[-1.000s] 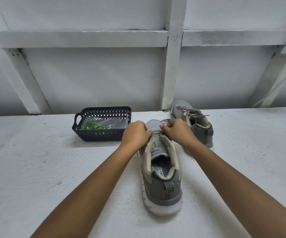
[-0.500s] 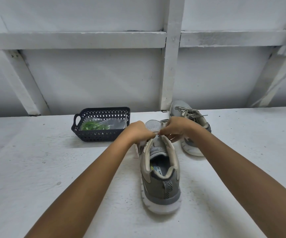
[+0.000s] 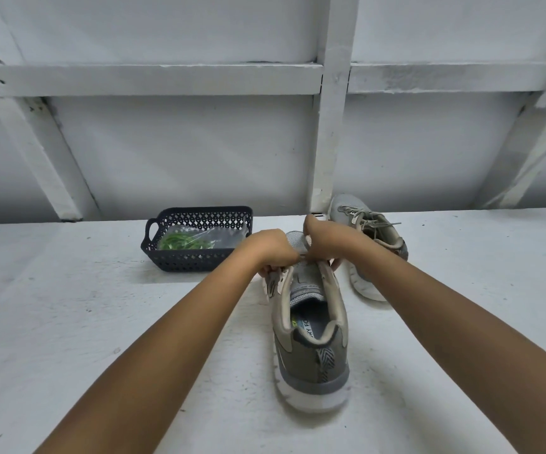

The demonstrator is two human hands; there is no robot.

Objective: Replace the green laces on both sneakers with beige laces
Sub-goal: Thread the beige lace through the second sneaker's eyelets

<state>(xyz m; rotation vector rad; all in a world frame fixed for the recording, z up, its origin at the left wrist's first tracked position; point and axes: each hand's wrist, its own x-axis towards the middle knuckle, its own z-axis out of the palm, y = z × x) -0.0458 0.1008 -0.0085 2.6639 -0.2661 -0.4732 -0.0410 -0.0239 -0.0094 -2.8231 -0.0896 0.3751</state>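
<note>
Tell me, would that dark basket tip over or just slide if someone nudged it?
Probably slide: the basket sits low and wide on the table. It likely feels light, since its walls are open lattice and only a bag of green laces shows inside.

The near sneaker (image 3: 311, 339) stands on the tabletop (image 3: 68, 322), heel toward the person. Behind it and to its right, close to its toe, lies the far sneaker (image 3: 375, 247). Behind it to the left, a little apart, sits the basket (image 3: 196, 262), with a bag of laces (image 3: 193, 240) in it. The left hand (image 3: 271, 250) and right hand (image 3: 319, 239) sit over its front, each grip curled on its own side. The wall (image 3: 183, 152) rises behind the sneaker.
</note>
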